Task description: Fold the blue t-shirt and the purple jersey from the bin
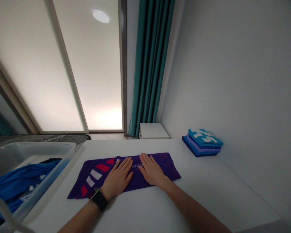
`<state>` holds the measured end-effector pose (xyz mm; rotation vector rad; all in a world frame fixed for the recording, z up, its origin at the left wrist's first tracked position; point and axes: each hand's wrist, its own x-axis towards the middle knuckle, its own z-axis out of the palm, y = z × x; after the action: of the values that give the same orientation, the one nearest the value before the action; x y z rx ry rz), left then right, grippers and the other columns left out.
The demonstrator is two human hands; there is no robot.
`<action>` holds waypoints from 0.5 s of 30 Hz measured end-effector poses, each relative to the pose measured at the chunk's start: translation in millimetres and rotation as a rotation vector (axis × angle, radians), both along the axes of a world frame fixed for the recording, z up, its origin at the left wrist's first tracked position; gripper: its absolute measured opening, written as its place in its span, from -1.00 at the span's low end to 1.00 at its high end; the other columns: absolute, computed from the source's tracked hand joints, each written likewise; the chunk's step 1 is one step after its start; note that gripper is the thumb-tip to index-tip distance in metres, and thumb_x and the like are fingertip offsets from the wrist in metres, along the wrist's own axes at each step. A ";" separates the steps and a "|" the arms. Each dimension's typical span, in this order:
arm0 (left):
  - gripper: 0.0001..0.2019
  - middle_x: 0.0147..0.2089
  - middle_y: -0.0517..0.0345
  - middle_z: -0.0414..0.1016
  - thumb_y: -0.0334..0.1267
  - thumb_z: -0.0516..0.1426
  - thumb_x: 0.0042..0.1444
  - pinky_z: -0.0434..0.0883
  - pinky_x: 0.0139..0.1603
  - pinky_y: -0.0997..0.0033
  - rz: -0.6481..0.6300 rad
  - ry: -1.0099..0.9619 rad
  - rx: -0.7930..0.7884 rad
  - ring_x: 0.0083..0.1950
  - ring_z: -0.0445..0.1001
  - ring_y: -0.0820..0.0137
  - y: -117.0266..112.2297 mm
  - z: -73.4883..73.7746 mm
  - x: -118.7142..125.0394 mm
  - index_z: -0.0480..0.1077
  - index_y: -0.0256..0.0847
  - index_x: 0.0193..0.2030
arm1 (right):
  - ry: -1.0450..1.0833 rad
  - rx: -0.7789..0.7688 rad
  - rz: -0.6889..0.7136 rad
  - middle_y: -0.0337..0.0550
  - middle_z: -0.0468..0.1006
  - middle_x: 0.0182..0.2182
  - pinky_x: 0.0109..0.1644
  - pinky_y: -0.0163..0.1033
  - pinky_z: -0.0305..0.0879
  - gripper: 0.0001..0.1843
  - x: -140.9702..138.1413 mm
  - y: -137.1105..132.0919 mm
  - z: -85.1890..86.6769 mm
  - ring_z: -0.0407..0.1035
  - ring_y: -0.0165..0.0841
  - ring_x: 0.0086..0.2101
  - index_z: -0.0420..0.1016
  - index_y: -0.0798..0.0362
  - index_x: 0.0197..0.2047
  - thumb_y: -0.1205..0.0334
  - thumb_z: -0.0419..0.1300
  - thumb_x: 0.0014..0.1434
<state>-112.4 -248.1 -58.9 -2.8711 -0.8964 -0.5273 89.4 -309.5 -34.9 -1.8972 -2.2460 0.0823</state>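
A purple shirt point(145, 187), folded into a long strip with red and white patches at its left end, lies flat on the white table point(145, 212). My left hand point(118, 178) rests palm down on its middle, fingers stretched out; a dark watch point(100, 200) is on that wrist. Just to the right, my right hand point(152, 170) also presses flat on the cloth with its fingers extended. Some white lettering shows between the two hands, partly covered by them.
A stack of folded clothes point(202, 143) in blue, lilac and teal sits at the back right by the wall. On the left stands a clear plastic bin point(68, 152) holding loose blue garments point(24, 181). A small white cabinet point(154, 130) is beyond the table, near a green curtain point(151, 64).
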 end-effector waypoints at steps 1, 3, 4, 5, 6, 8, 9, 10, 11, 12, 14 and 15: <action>-0.48 0.39 0.00 0.17 -0.05 -0.15 0.37 0.10 0.36 0.06 -0.005 -0.006 -0.002 0.39 0.15 0.22 0.4 -0.7 0.0 0.15 -0.21 0.37 | 0.002 -0.008 0.013 0.00 -0.04 0.39 0.41 -0.04 -0.24 -0.32 3.8 -1.4 0.2 -0.20 -0.29 0.36 -0.04 0.24 0.41 -0.01 -0.33 0.40; -0.47 0.39 -0.01 0.16 -0.04 -0.15 0.37 0.09 0.37 0.05 -0.011 -0.005 -0.010 0.39 0.14 0.21 1.3 -2.0 -0.1 0.14 -0.22 0.37 | 0.000 -0.013 0.027 -0.03 -0.06 0.39 0.41 -0.04 -0.26 -0.32 14.5 -5.7 1.5 -0.22 -0.31 0.36 -0.07 0.21 0.42 -0.03 -0.36 0.40; -0.47 0.40 -0.01 0.15 -0.04 -0.15 0.37 0.08 0.37 0.04 -0.012 0.001 -0.014 0.39 0.14 0.21 1.7 -2.5 -0.2 0.13 -0.23 0.38 | -0.004 -0.014 0.022 -0.04 -0.06 0.39 0.41 -0.05 -0.27 -0.32 20.8 -8.2 2.1 -0.22 -0.31 0.36 -0.08 0.20 0.42 -0.03 -0.36 0.40; -0.47 0.40 -0.02 0.14 -0.04 -0.16 0.37 0.08 0.37 0.03 -0.013 0.006 -0.017 0.40 0.13 0.21 2.0 -2.9 -0.3 0.12 -0.23 0.38 | -0.009 -0.018 0.011 -0.05 -0.06 0.39 0.41 -0.05 -0.26 -0.31 27.5 -10.6 2.5 -0.22 -0.31 0.36 -0.08 0.20 0.42 -0.04 -0.37 0.40; -0.47 0.40 -0.02 0.14 -0.04 -0.16 0.37 0.08 0.37 0.03 -0.014 0.008 -0.017 0.40 0.13 0.21 2.3 -3.2 -0.4 0.12 -0.24 0.38 | -0.016 -0.024 -0.006 -0.04 -0.06 0.39 0.41 -0.05 -0.26 -0.31 34.4 -12.9 2.6 -0.21 -0.31 0.36 -0.08 0.20 0.42 -0.04 -0.37 0.39; -0.47 0.40 -0.01 0.14 -0.04 -0.16 0.37 0.07 0.37 0.03 -0.020 0.000 -0.013 0.40 0.12 0.21 2.7 -3.7 -0.7 0.10 -0.22 0.39 | -0.030 -0.037 -0.057 -0.03 -0.04 0.39 0.41 -0.05 -0.25 -0.30 48.8 -17.0 1.4 -0.19 -0.28 0.36 -0.06 0.21 0.42 -0.06 -0.36 0.39; -0.47 0.40 0.00 0.14 -0.04 -0.16 0.37 0.07 0.38 0.04 -0.025 -0.007 -0.011 0.40 0.12 0.21 2.9 -3.8 -0.9 0.09 -0.21 0.39 | -0.035 -0.041 -0.087 -0.02 -0.03 0.39 0.41 -0.05 -0.24 -0.29 56.2 -18.9 0.3 -0.18 -0.27 0.36 -0.05 0.22 0.42 -0.06 -0.36 0.39; -0.47 0.40 0.01 0.15 -0.04 -0.16 0.37 0.07 0.38 0.04 -0.027 -0.014 -0.009 0.40 0.12 0.22 3.0 -3.8 -1.1 0.09 -0.20 0.40 | -0.039 -0.045 -0.116 -0.01 -0.02 0.38 0.41 -0.05 -0.24 -0.29 63.4 -20.6 -1.1 -0.16 -0.26 0.36 -0.04 0.23 0.41 -0.06 -0.35 0.38; -0.47 0.40 0.01 0.15 -0.04 -0.16 0.37 0.07 0.38 0.05 -0.028 -0.016 -0.008 0.40 0.13 0.22 3.1 -3.7 -1.2 0.08 -0.19 0.40 | -0.041 -0.047 -0.138 0.00 -0.02 0.38 0.41 -0.05 -0.24 -0.28 70.4 -22.2 -2.6 -0.15 -0.26 0.35 -0.03 0.24 0.41 -0.06 -0.35 0.38; -0.47 0.40 0.01 0.15 -0.04 -0.16 0.38 0.08 0.37 0.06 -0.028 -0.013 -0.007 0.40 0.13 0.23 3.2 -3.6 -1.3 0.08 -0.19 0.40 | -0.043 -0.047 -0.157 0.00 -0.02 0.38 0.40 -0.05 -0.24 -0.28 76.8 -23.6 -4.0 -0.15 -0.25 0.35 -0.03 0.23 0.41 -0.06 -0.35 0.38; -0.47 0.40 0.01 0.14 -0.04 -0.17 0.38 0.09 0.37 0.06 -0.026 -0.001 -0.004 0.40 0.13 0.24 3.3 -3.1 -1.5 0.08 -0.20 0.40 | -0.044 -0.049 -0.186 -0.01 -0.02 0.38 0.41 -0.06 -0.25 -0.28 87.5 -26.0 -6.5 -0.15 -0.25 0.35 -0.03 0.22 0.41 -0.06 -0.35 0.37; -0.47 0.40 0.01 0.14 -0.04 -0.17 0.38 0.10 0.36 0.07 -0.025 0.003 -0.001 0.39 0.14 0.24 3.5 -2.9 -1.6 0.08 -0.20 0.40 | -0.044 -0.051 -0.200 -0.03 -0.03 0.38 0.41 -0.06 -0.25 -0.28 91.6 -26.8 -7.5 -0.16 -0.26 0.36 -0.03 0.22 0.41 -0.06 -0.34 0.37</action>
<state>-114.0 -244.6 -61.8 -2.8870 -0.8622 -0.5246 181.0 -336.3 -42.4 -2.1594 -2.0862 0.0695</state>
